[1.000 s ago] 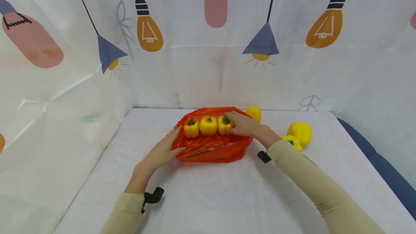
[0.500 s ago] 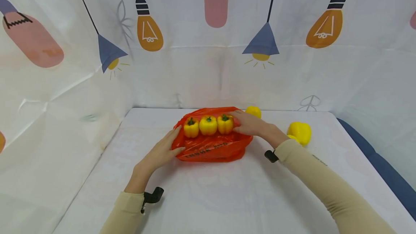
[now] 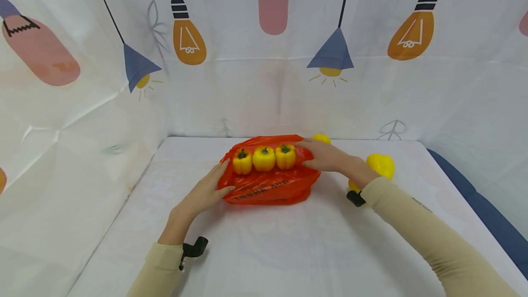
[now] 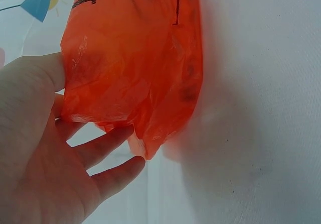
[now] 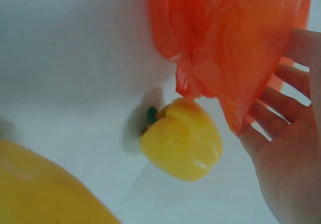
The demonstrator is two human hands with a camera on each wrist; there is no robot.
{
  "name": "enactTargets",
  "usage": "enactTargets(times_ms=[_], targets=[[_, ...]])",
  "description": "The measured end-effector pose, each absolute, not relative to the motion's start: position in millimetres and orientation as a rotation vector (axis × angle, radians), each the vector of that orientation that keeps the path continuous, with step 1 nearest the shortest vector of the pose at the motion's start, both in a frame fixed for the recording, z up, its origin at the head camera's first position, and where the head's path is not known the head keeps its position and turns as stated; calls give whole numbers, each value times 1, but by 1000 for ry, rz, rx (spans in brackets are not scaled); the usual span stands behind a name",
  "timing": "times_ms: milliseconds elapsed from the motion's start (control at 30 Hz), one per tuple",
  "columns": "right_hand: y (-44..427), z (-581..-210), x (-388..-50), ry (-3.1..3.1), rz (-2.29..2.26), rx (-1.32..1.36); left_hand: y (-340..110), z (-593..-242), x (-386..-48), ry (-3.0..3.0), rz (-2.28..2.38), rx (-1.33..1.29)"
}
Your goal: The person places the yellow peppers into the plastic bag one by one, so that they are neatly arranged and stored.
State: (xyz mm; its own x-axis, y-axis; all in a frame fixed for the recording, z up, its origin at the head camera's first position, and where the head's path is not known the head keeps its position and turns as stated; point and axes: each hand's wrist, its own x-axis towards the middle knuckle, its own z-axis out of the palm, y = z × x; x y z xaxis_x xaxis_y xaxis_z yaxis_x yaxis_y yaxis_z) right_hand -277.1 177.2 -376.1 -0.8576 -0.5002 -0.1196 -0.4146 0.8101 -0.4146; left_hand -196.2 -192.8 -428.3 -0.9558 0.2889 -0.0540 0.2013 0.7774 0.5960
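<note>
1. Rightward, away from the rightmost pepper (image 3: 285,156) of the row, the right hand (image 3: 326,156) is shifted since a second ago; a strip of the red bag (image 3: 268,191) is now seen between them. The left hand (image 3: 206,191), the bag and the row are left almost as they were.

2. Near the middle of the frame, the bag is set on the surface (image 3: 268,251), its long axis laid left to right. Along that axis, within its outline, the rightmost pepper is lined up with a middle pepper (image 3: 264,158) and a leftmost pepper (image 3: 242,162). How deep they are seated cannot be told.

3. Both hands are held spread, and no pepper is gripped. The bag's left end is touched by the left hand, its right end by the right.

4. As judged from this layout, the coming move turns on the bag being bracketed end to end, with the row held between the two hands.

5. To the right of the frame, a loose pepper (image 3: 380,165) and a half-hidden pepper (image 3: 353,184) are placed nearer the right hand; a far pepper (image 3: 321,138) is partly covered by it.
</note>
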Motion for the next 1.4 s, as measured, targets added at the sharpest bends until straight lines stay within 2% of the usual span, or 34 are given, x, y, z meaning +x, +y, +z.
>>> enactTargets(times_ms=[600, 1400], targets=[[208, -367, -274, 2880, -698, -795, -191, -429, -198, 2805, 940, 380], [253, -382, -262, 2861, -522, -625, -191, -430, -201, 2806, 945, 393]])
